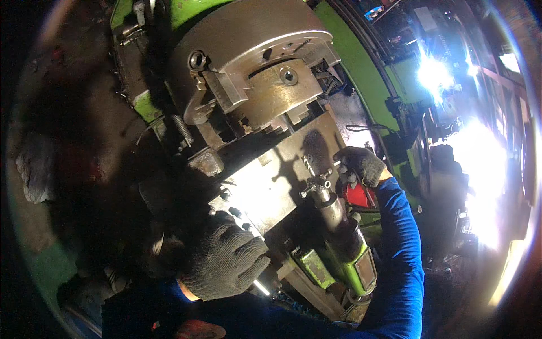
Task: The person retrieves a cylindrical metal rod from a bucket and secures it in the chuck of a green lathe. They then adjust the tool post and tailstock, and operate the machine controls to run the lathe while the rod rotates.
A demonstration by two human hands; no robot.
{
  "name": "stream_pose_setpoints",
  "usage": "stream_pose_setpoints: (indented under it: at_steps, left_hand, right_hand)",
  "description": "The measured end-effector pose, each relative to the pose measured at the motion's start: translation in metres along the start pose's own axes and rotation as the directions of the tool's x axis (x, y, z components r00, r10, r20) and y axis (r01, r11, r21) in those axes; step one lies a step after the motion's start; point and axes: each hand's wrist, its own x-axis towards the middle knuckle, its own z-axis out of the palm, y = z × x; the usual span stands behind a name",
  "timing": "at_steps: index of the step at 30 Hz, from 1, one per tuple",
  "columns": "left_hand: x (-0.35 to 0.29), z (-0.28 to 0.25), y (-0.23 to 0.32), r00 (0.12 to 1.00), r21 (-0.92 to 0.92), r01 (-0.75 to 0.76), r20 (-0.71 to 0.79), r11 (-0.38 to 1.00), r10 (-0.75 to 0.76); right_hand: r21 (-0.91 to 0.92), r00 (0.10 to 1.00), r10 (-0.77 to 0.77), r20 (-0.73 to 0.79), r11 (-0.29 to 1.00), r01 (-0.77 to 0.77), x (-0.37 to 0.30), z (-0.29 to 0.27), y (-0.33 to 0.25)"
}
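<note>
My right hand, in a dark grey glove, has its fingers closed around a small rod with a pale end. It is just right of the drill chuck on the tailstock quill. A drill bit sticks out of that chuck. My left hand, also gloved, curls its fingers beside the near-left edge of a flat, brightly lit metal plate; whatever lies under its fingers is hidden. Beyond both hands stands a large lathe chuck with stepped jaws.
The green tailstock body fills the lower middle. Beneath my right hand is a red round thing. The green machine frame runs along the right, with glaring lights past it. Deep shadow covers the left side.
</note>
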Motion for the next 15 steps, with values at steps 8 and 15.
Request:
stream_pose_setpoints:
  at_steps: [8,15]
  left_hand:
    - [0.003,-0.003,-0.003,1.000,-0.031,0.023,0.005,0.999,-0.023]
    - [0.000,-0.006,-0.002,1.000,-0.042,0.004,0.026,0.999,-0.003]
  right_hand:
    - [-0.293,0.973,-0.095,0.211,0.943,0.156,0.013,-0.013,0.024]
    - [-0.488,0.931,-0.171,0.322,0.813,0.318,0.032,-0.029,0.018]
